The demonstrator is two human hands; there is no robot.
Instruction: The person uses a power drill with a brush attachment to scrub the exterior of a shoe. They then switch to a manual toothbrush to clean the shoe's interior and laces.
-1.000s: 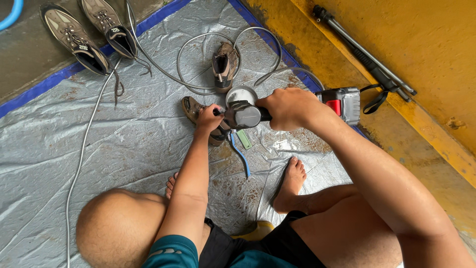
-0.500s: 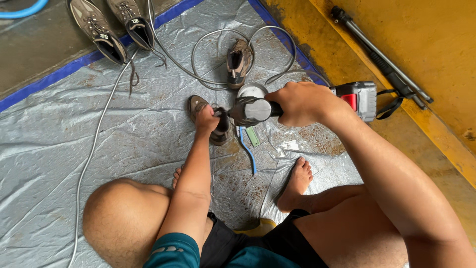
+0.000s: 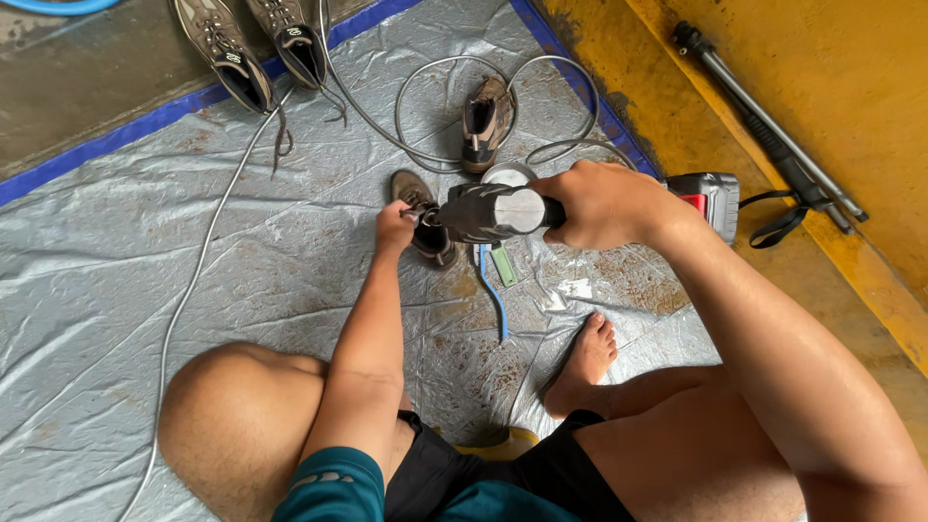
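My right hand (image 3: 607,205) grips the body of a cordless angle grinder (image 3: 498,211), its red and grey battery end (image 3: 710,201) sticking out past my wrist. The grinder's head sits just right of a brown shoe (image 3: 423,215) lying on the grey tarp (image 3: 145,261). My left hand (image 3: 394,227) holds that shoe at its near side, fingers curled on it. Whether the disc touches the shoe is hidden by the grinder's head.
Another brown shoe (image 3: 483,121) lies inside a looped grey cable (image 3: 425,97). A pair of shoes (image 3: 256,53) rests at the tarp's blue edge. A blue strip (image 3: 491,290) and a green piece (image 3: 504,264) lie below the grinder. A black rod (image 3: 764,121) leans on the yellow wall. My bare foot (image 3: 583,362) is on the tarp.
The view has shifted, so everything sits lower and further right in frame. Both hands keep their hold on the shoe and grinder.
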